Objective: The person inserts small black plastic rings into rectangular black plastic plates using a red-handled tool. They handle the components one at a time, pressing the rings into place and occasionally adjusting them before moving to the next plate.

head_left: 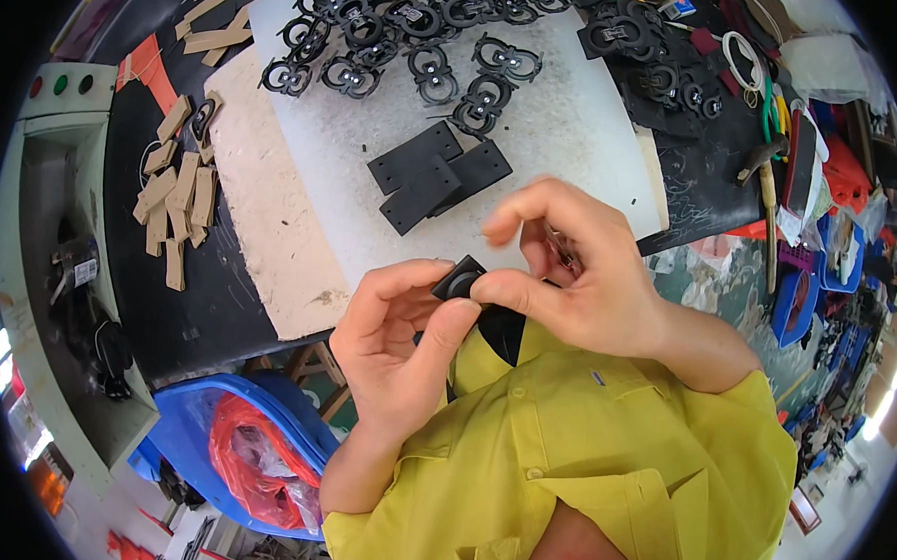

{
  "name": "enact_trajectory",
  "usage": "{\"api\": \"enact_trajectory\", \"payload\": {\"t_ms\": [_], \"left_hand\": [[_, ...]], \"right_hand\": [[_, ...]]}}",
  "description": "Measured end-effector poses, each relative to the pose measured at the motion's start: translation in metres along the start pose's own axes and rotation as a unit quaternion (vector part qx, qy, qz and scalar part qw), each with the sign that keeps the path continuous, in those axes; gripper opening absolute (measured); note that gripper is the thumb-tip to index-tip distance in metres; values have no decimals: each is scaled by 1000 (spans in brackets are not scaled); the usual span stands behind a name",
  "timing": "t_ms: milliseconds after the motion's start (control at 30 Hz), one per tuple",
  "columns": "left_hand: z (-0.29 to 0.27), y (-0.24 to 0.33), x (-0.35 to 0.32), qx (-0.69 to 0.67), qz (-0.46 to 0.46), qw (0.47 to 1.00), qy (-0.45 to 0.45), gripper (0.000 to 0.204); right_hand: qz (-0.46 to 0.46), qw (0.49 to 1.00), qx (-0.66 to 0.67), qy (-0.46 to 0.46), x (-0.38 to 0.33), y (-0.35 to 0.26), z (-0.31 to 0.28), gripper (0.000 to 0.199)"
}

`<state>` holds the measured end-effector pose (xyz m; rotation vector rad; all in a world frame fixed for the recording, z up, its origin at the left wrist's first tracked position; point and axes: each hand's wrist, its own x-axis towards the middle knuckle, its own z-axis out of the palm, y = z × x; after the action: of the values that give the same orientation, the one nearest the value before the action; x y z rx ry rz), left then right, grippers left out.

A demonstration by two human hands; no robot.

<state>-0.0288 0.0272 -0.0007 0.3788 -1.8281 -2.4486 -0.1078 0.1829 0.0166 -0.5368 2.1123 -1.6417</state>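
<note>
I grip the small, flat black piece (457,281) in my left hand (388,342), at the far side of my yellow shirt (572,441). My right hand (589,276) curls around small shiny bits (568,255), thumb touching the piece. Farther, black rectangular plates (435,185) lie on the white board (325,134).

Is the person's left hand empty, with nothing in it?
No, the left hand pinches a small black piece between its thumb and fingertips.

Nothing legible: tiny print on a white label (85,272), pale scrawl (675,205) on the black tabletop (723,177)
</note>
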Motion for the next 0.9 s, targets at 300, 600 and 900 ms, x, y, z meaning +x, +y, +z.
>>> {"api": "enact_trajectory", "payload": {"t_ms": [300, 600, 900], "left_hand": [[4, -2, 11, -19, 24, 999, 45, 29], [-12, 11, 7, 37, -82, 996, 22, 25], [-5, 2, 2, 180, 45, 982, 30, 24]], "right_hand": [[-225, 966, -103, 80, 6, 15, 8, 12], [-176, 973, -129, 70, 7, 6, -2, 26], [8, 1000, 22, 19, 2, 14, -1, 15]]}}
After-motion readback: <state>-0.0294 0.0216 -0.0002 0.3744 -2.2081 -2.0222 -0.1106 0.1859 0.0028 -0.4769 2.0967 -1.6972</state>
